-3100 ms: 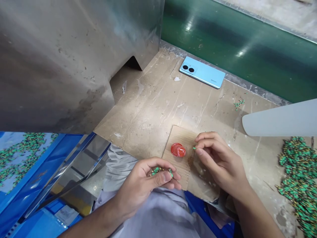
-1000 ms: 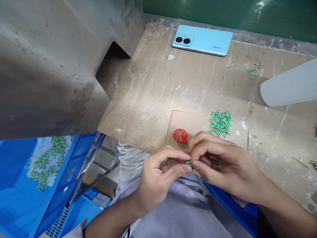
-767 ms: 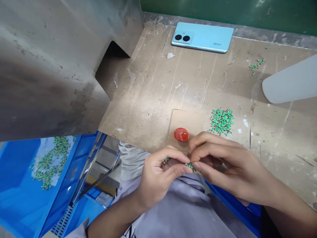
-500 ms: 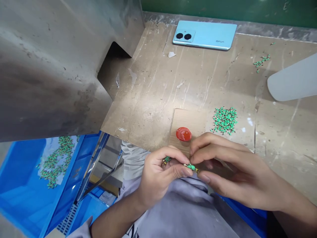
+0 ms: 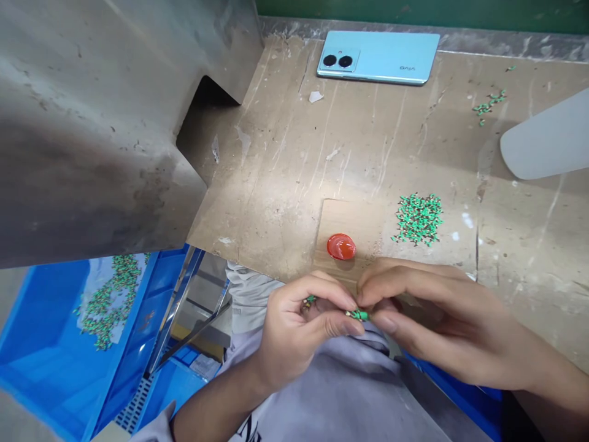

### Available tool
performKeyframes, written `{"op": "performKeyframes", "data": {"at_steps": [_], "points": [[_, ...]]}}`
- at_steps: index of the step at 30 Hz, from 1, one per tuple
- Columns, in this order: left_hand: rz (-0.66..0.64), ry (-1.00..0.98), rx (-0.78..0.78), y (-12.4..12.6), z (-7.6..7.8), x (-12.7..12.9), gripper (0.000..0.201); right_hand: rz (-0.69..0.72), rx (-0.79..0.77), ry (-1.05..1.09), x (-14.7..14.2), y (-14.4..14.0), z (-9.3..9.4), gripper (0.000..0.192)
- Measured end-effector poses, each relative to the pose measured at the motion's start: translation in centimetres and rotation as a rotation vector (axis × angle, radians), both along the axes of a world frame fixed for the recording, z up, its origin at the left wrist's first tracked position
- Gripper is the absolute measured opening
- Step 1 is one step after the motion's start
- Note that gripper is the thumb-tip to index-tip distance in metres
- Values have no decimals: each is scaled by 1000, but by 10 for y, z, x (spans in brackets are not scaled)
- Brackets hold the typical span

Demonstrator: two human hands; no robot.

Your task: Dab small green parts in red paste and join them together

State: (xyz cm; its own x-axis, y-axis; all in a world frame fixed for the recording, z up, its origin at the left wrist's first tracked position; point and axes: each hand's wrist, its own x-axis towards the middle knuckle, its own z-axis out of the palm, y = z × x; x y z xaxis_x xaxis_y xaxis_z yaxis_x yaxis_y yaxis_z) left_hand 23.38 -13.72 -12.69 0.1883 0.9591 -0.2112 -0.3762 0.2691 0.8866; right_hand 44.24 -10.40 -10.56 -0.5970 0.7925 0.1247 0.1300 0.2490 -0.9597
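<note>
Sitting at the scuffed worktable (image 5: 294,172), I have the big grey metal housing (image 5: 92,123) on my left and a blue bin (image 5: 50,344) with loose green bits below it. Farther back lies a pale blue phone (image 5: 377,49), well apart from my hands. Nearer, a small heap of green parts (image 5: 418,218) rests on the table just beyond my right hand (image 5: 427,325), and a red cap (image 5: 341,246) sits on a cardboard patch just ahead of both hands.

My left hand (image 5: 299,331) is curled nearly closed, cupping a few green pieces (image 5: 309,300) in the palm, thumb and forefinger pinched. My right hand meets it from the right, thumb and forefinger pressed together too, other fingers loosely extended. Between the two pinches sits one tiny green part (image 5: 358,315), its long axis running left to right, level with the table edge and over my lap. Both hands touch it; I cannot tell which carries it.
</note>
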Motion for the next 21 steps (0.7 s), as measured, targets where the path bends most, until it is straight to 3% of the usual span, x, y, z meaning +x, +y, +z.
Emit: {"op": "performKeyframes", "data": {"at_steps": [10, 21], "points": [[-28, 29, 59, 1, 5, 0, 20, 0, -134, 9, 1, 4, 2, 10], [-46, 49, 42, -1, 4, 0, 26, 75, -85, -38, 2, 7, 2, 13]]}}
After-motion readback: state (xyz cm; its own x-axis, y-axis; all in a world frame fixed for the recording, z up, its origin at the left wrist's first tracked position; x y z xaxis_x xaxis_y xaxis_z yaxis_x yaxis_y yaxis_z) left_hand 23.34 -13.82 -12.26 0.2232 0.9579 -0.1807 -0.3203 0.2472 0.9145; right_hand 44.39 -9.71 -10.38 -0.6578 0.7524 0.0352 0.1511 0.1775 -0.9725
